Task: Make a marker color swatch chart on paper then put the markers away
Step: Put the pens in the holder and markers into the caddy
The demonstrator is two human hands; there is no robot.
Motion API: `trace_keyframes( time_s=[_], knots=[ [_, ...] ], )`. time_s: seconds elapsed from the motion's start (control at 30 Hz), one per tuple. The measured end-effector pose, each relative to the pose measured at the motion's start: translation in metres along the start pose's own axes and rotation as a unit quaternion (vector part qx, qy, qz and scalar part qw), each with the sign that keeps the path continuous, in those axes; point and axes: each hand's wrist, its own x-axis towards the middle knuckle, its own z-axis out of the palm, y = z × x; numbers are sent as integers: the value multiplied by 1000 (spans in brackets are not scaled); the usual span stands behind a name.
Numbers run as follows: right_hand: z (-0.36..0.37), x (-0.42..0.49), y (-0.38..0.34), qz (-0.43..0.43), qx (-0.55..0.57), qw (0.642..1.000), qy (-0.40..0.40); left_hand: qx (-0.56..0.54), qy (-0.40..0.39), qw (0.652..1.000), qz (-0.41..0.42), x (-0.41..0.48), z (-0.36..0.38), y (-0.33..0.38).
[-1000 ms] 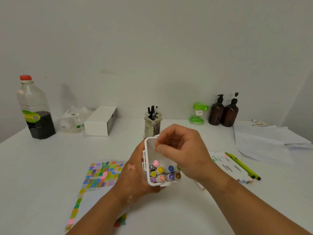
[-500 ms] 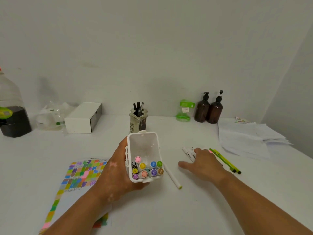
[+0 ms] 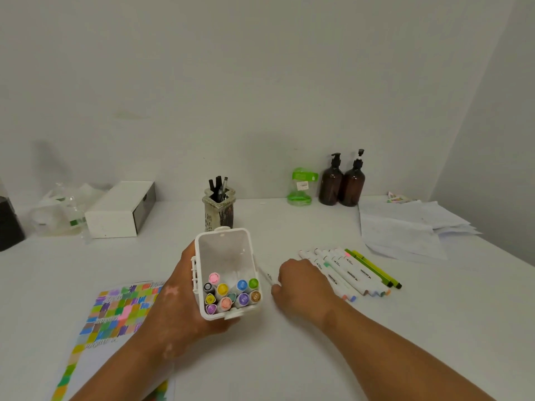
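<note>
The left hand's (image 3: 179, 308) fingers vanish behind the tilted marker case (image 3: 223, 256) it holds. The right hand (image 3: 304, 287) covers most of a white marker (image 3: 267, 274) on the table (image 3: 289, 357); its fingertips are out of sight, so any grip cannot be told. The swatch chart (image 3: 115, 311) runs under the left forearm (image 3: 121, 369) and off the bottom edge. A dark bottle (image 3: 8, 224) is cut by the left edge. Print on the loose markers (image 3: 344, 270) is too small to read.

Head-worn wide view, forward-down, close over table (image 3: 289, 366)
</note>
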Motion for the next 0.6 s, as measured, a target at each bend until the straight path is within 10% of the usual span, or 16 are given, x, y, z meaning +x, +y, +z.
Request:
trace_keyframes(
  time_s=[0.1,0.2,0.3,0.6],
  knots=[
    [-38,2,8,50,232,971,35,-51,6,999,-13,5,-1,11],
    [-84,-8,6,5,496,864,85,-74,-23,997,-19,7,2,22],
    [-119,-25,-5,-106,554,814,138,-147,-70,986,-45,14,11,37],
    [-117,-48,-6,-181,286,934,118,-141,-96,985,-25,29,49,63]
  ],
)
